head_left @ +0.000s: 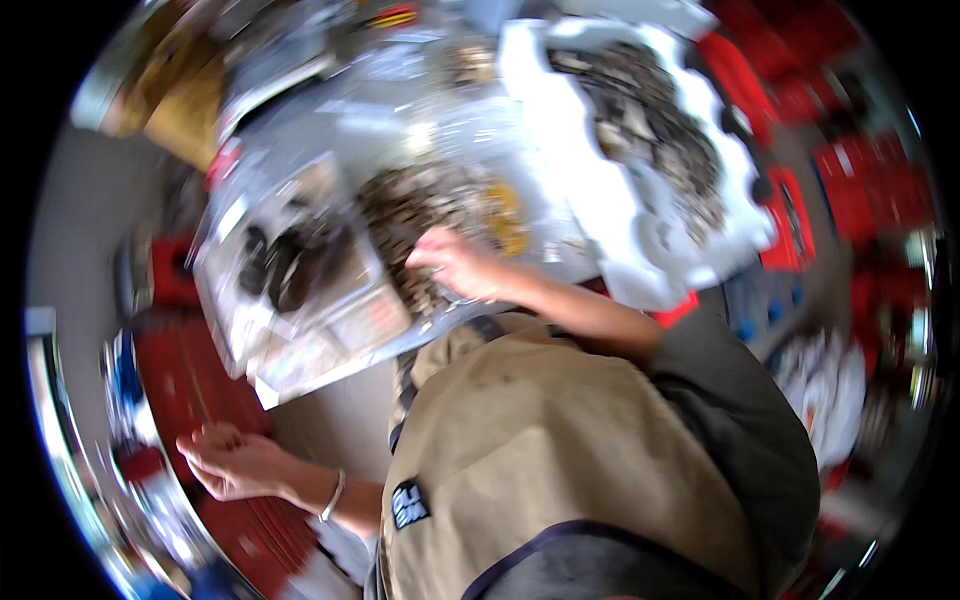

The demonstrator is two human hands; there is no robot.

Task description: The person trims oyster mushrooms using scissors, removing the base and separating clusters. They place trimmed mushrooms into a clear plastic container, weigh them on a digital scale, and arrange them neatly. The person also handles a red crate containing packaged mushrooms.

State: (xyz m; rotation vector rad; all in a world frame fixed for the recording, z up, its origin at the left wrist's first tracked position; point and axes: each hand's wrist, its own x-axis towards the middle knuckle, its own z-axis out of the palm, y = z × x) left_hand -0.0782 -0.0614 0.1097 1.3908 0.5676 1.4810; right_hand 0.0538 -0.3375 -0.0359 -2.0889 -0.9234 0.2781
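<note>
Motion blur softens the whole view. My right hand (pixel 457 262), fingers curled, is over the near edge of a heap of small brown and grey pieces (pixel 401 199) on the worktable. Whether anything is between its fingertips cannot be made out. Beside the heap lies a round yellow thing (pixel 506 219). To its left stands a clear plastic bin (pixel 369 259) with several dark objects (pixel 281 266) inside. My left hand (pixel 232 465), a bracelet at its wrist, is off the table at lower left, fingers bent, in front of stacked red boxes (pixel 195 375); no held thing shows.
A scalloped white foam tray (pixel 592 187) holds a pile of dark grey pieces (pixel 649 120) at the right. Red crates (pixel 874 184) and a white bundle (pixel 821 397) stand beyond it. A person in ochre clothing (pixel 180 97) is at the upper left, near a grey box (pixel 281 52).
</note>
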